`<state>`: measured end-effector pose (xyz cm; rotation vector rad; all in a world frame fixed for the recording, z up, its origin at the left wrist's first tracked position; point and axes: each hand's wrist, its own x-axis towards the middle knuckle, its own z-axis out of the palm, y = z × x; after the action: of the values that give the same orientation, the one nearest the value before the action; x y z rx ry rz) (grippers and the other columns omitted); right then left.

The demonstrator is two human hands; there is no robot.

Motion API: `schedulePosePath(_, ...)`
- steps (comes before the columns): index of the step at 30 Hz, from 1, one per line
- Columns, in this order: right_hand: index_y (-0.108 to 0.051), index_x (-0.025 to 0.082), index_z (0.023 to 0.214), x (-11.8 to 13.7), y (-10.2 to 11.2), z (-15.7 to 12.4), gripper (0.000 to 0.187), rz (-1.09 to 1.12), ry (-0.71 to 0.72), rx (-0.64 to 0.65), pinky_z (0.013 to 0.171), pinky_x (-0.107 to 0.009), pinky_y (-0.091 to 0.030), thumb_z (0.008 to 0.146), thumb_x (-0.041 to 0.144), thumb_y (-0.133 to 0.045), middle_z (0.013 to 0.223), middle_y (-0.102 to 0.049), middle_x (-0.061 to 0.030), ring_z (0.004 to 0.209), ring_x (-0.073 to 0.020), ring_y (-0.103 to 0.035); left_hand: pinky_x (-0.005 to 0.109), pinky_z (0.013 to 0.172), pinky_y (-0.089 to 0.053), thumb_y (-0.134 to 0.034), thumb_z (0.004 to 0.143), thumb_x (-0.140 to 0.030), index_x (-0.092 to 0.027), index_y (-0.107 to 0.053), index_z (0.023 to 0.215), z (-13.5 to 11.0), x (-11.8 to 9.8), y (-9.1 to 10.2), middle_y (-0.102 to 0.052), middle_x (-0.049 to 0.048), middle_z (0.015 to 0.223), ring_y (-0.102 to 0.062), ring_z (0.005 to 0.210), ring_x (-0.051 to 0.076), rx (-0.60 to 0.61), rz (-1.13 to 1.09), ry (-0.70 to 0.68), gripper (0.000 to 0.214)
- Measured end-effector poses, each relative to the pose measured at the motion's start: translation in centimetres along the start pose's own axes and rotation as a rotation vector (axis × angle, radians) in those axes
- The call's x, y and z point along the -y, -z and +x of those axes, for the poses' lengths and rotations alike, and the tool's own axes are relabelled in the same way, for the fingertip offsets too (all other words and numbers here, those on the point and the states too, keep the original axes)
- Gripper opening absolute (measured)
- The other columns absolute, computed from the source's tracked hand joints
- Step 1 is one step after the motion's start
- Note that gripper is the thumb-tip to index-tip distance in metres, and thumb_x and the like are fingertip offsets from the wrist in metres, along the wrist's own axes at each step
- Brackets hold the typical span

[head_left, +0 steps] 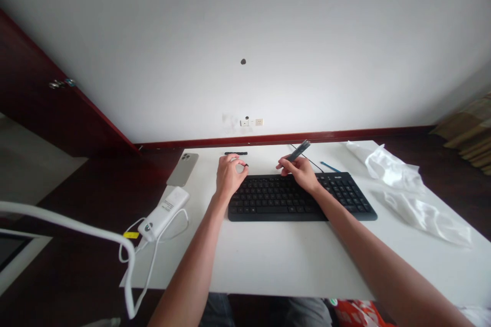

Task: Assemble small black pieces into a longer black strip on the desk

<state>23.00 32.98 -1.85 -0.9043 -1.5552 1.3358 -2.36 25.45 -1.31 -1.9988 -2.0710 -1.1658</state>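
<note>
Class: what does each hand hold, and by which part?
The right hand pinches a slim dark tool by its lower end. The left hand pinches a small black piece; grip unclear.

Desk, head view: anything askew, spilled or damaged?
No spill or damage shows. The phone lies face down, jutting over the table's left edge. Crumpled clear plastic wrap sprawls at the right. The left hand pinches a small dark piece, perhaps a keycap, beside the keyboard; the right hand holds a slim tool.

Both arms extended forward; left hand (229, 176) curled with fingertips pinched together, right hand (301, 172) closed in a pinch grip, wrists low.
</note>
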Motion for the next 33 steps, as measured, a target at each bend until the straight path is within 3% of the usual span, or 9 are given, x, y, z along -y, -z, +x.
schedulePosePath(8, -0.072, 0.015, 0.087, 0.0, 0.0, 0.0, 0.039, -0.005, 0.008, 0.035, 0.061, -0.030, -0.053, 0.086, 0.054, -0.075, 0.081, -0.078, -0.0096, 0.059, -0.0160, -0.064, 0.045, 0.109, -0.047, -0.076, 0.081, -0.021, -0.024, -0.076, 0.081, 1.1, 0.4, 0.2, -0.067, 0.0056, 0.125, -0.053, 0.123, 0.030, 0.036, 0.159, -0.057, 0.003)
schedulePosePath(17, -0.071, 0.016, 0.085, -0.5, 0.7, 0.6, 0.038, 0.114, -0.021, -0.038, 0.063, -0.030, -0.052, 0.084, 0.054, -0.076, 0.079, -0.077, -0.0086, 0.060, -0.0156, -0.064, 0.050, 0.106, -0.045, -0.076, 0.078, -0.023, -0.024, -0.075, 0.078, 6.9, -0.4, -2.7, -0.066, 0.0056, 0.131, -0.050, 0.128, 0.031, 0.219, 0.246, -0.299, 0.002)
schedulePosePath(26, -0.070, 0.015, 0.086, -0.4, 0.6, 0.5, 0.039, 0.085, -0.019, 0.004, 0.062, -0.029, -0.051, 0.085, 0.054, -0.075, 0.079, -0.077, -0.0082, 0.060, -0.0151, -0.063, 0.049, 0.109, -0.042, -0.073, 0.080, -0.021, -0.025, -0.074, 0.082, 8.6, 1.4, -4.6, -0.067, 0.0061, 0.129, -0.050, 0.127, 0.030, 0.238, 0.262, -0.294, 0.004)
schedulePosePath(33, -0.070, 0.016, 0.084, -0.2, 0.5, 0.5, 0.039, 0.071, -0.030, 0.015, 0.062, -0.030, -0.052, 0.085, 0.056, -0.074, 0.079, -0.077, -0.0077, 0.060, -0.0156, -0.064, 0.050, 0.109, -0.041, -0.072, 0.079, -0.019, -0.025, -0.074, 0.083, 8.7, 1.3, -5.6, -0.066, 0.0064, 0.130, -0.049, 0.129, 0.031, 0.243, 0.231, -0.295, 0.008)
